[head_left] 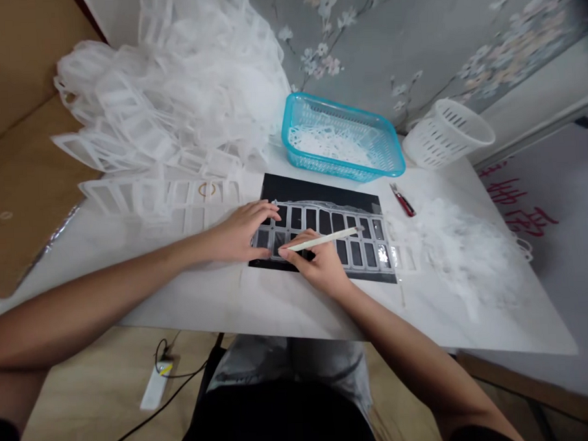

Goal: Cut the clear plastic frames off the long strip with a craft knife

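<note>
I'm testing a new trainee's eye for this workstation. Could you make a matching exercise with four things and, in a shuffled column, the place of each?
Things:
1. stick
2. black mat
3. blue basket
4. red tool

Places:
A. under the clear sheet
B. on the table, just right of the mat
C. beside the white bin, with white pieces inside
D. in the right hand

Pairs: 1-D, 2-A, 3-C, 4-B
</note>
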`<state>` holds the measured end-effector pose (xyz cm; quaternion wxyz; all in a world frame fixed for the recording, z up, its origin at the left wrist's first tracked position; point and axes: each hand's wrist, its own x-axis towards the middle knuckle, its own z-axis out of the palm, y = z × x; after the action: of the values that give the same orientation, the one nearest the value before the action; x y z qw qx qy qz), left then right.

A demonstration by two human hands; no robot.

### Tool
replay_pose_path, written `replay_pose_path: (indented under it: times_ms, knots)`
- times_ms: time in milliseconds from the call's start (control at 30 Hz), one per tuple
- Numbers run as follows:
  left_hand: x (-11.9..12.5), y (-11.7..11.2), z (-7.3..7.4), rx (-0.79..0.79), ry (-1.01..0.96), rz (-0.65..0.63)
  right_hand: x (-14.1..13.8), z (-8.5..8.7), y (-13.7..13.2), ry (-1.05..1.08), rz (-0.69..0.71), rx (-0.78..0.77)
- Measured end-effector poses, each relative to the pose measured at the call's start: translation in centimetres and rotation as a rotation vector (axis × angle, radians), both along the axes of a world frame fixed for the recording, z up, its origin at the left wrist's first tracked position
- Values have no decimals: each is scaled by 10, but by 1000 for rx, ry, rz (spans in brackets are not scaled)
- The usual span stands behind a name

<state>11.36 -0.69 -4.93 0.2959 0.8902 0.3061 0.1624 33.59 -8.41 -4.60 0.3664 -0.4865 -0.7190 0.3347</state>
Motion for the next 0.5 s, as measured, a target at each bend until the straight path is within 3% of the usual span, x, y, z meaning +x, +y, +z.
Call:
replay_pose_path:
  times_ms: [233,500]
  knots:
    - [0,0,-1,15,21,10,-2,2,1,-60,22,4]
    - [0,-1,-2,18,35,13,-9,-3,-14,-277,13,325]
